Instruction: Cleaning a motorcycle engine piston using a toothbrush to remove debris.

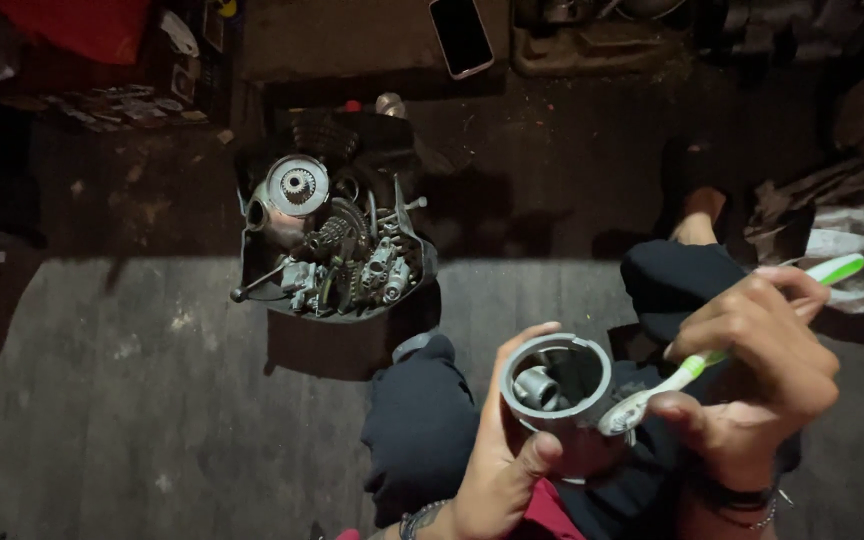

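Observation:
My left hand (500,462) grips a grey metal piston (555,385), held hollow side up over my lap, with the thumb on its near wall. My right hand (757,375) holds a green and white toothbrush (727,348). The brush head rests on the piston's right rim. Inside the piston I see a round boss and dark residue.
A dark tray (257,285) full of several engine parts, gears and a round toothed disc (297,186) sits on the floor ahead to the left. A phone (461,35) lies on a board at the top. My legs in dark trousers stretch to the right. Cloth lies at far right.

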